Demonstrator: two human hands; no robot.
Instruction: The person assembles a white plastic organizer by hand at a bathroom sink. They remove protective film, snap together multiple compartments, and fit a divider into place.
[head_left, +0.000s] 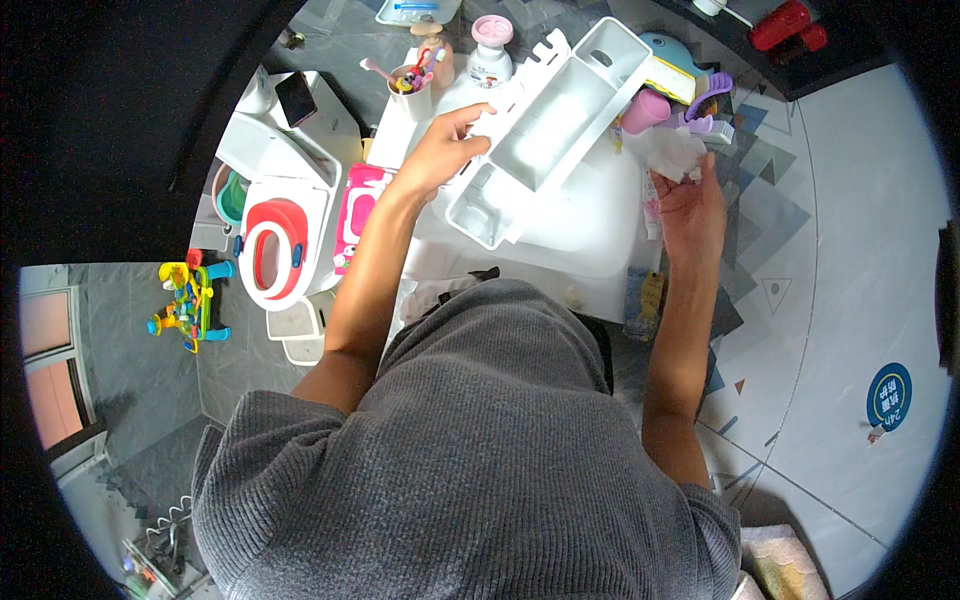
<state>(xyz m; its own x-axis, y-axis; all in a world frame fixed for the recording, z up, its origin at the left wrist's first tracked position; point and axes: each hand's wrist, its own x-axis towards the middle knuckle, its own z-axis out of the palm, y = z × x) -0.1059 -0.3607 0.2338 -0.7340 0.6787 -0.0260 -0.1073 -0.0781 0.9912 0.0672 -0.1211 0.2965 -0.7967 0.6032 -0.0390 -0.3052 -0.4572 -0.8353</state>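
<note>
My left hand (443, 152) grips the rear edge of a white plastic storage rack (556, 122). The rack is tilted above the white washbasin (580, 230), and its long open compartments face me. A crumpled white wipe (672, 153) is held at the fingertips of my right hand (692, 212), palm up, over the right end of the counter. Beyond that wipe lie a pink cup (646, 111) and a purple comb (711, 94).
Left of the basin are a cup of toothbrushes (411, 92), a pink-topped pump bottle (491, 60) and a pink wipes pack (358, 215). Farther left stands a toilet with a red child seat (292, 226). A cloth (642, 300) hangs at the basin's right front.
</note>
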